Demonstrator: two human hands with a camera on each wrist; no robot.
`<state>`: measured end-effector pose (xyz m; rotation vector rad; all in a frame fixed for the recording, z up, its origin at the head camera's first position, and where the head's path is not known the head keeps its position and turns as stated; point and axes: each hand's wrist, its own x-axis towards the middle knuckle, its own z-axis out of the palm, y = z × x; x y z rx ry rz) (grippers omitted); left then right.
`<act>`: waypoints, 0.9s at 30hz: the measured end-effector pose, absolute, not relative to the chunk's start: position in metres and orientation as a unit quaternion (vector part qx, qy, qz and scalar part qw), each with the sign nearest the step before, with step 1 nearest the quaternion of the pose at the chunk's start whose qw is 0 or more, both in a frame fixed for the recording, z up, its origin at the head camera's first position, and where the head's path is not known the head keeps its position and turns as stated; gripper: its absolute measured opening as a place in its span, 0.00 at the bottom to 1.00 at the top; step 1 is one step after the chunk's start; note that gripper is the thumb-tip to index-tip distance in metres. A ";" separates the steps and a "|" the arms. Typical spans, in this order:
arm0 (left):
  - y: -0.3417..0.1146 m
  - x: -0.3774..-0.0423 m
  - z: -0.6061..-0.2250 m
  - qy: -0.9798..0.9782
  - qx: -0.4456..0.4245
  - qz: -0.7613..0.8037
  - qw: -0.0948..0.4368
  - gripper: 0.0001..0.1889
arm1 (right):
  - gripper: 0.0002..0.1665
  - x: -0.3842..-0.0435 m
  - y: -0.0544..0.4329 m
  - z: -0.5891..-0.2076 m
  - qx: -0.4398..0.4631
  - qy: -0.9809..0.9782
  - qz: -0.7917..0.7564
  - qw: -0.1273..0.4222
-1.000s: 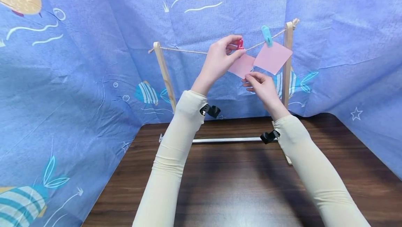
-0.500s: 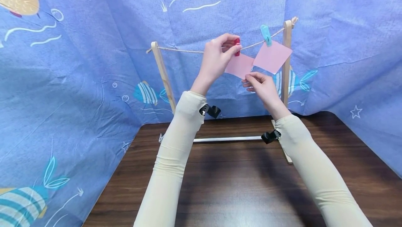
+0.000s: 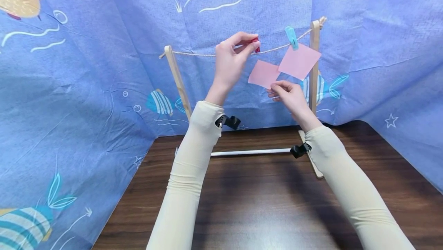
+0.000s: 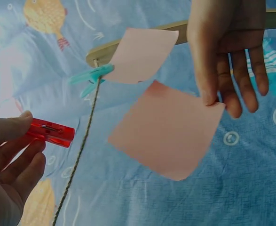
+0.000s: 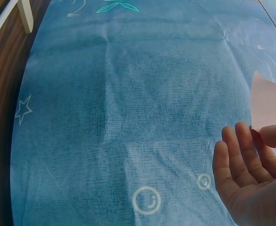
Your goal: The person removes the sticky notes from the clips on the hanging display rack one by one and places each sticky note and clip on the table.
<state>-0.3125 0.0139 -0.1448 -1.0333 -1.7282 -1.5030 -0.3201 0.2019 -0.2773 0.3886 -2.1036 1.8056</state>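
In the head view my left hand (image 3: pixel 230 61) pinches a red clothespin (image 3: pixel 257 45) close to the rope (image 3: pixel 211 55). The left wrist view shows this red clothespin apart from the rope and from any paper. Lower and to the right, my right hand (image 3: pixel 290 97) pinches the bottom corner of a pink paper square (image 3: pixel 263 74) between thumb and forefinger. That square hangs free of the rope. Beside it, a second pink paper square (image 3: pixel 299 61) hangs from the rope by a light blue clothespin (image 3: pixel 292 37).
The rope runs between two wooden posts, one at left (image 3: pixel 178 80) and one at right (image 3: pixel 314 65). A white bar (image 3: pixel 250 152) joins them low down, over the dark wooden table (image 3: pixel 252 196). Behind hangs a blue fish-patterned cloth (image 3: pixel 124 50).
The red clothespin, over the paper's top corner and the rope before, has come off both, moving up and left with my left hand. My right hand keeps hold of the paper's corner.
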 end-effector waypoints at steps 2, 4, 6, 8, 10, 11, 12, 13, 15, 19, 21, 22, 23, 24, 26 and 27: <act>0.011 -0.311 -0.143 -0.649 -0.388 -0.575 0.314 0.07 | 0.22 -0.319 0.203 -0.278 0.140 -0.739 0.638 0.168; 0.008 -0.310 -0.141 -0.645 -0.384 -0.579 0.317 0.07 | 0.22 -0.319 0.203 -0.279 0.140 -0.739 0.637 0.166; 0.004 -0.308 -0.140 -0.646 -0.376 -0.585 0.316 0.07 | 0.23 -0.317 0.204 -0.280 0.138 -0.742 0.636 0.163; -0.001 -0.307 -0.138 -0.646 -0.370 -0.589 0.316 0.07 | 0.24 -0.315 0.206 -0.281 0.132 -0.748 0.631 0.159; -0.009 -0.305 -0.138 -0.648 -0.363 -0.587 0.322 0.08 | 0.25 -0.312 0.208 -0.282 0.127 -0.755 0.625 0.153; -0.013 -0.304 -0.137 -0.648 -0.359 -0.589 0.325 0.08 | 0.26 -0.310 0.209 -0.283 0.124 -0.759 0.622 0.149; -0.018 -0.304 -0.137 -0.648 -0.354 -0.587 0.332 0.08 | 0.27 -0.309 0.211 -0.284 0.123 -0.762 0.618 0.146; -0.024 -0.304 -0.136 -0.647 -0.350 -0.587 0.338 0.08 | 0.27 -0.307 0.212 -0.285 0.123 -0.765 0.616 0.143; -0.036 -0.303 -0.135 -0.649 -0.333 -0.585 0.354 0.09 | 0.28 -0.304 0.216 -0.287 0.125 -0.767 0.614 0.140; -0.063 -0.301 -0.130 -0.645 -0.299 -0.590 0.384 0.12 | 0.28 -0.298 0.223 -0.290 0.127 -0.765 0.615 0.144; -0.078 -0.298 -0.128 -0.632 -0.287 -0.603 0.393 0.13 | 0.27 -0.294 0.227 -0.292 0.125 -0.766 0.612 0.150; -0.085 -0.297 -0.127 -0.623 -0.284 -0.611 0.397 0.13 | 0.27 -0.293 0.230 -0.293 0.124 -0.766 0.611 0.153; -0.093 -0.296 -0.126 -0.614 -0.286 -0.615 0.404 0.14 | 0.26 -0.291 0.232 -0.294 0.125 -0.767 0.609 0.155; -0.101 -0.294 -0.126 -0.607 -0.283 -0.621 0.407 0.14 | 0.26 -0.290 0.235 -0.295 0.126 -0.769 0.607 0.157; -0.116 -0.291 -0.125 -0.599 -0.279 -0.621 0.421 0.15 | 0.24 -0.286 0.241 -0.297 0.133 -0.767 0.606 0.160; -0.123 -0.289 -0.125 -0.597 -0.276 -0.622 0.425 0.15 | 0.22 -0.284 0.243 -0.298 0.138 -0.764 0.609 0.161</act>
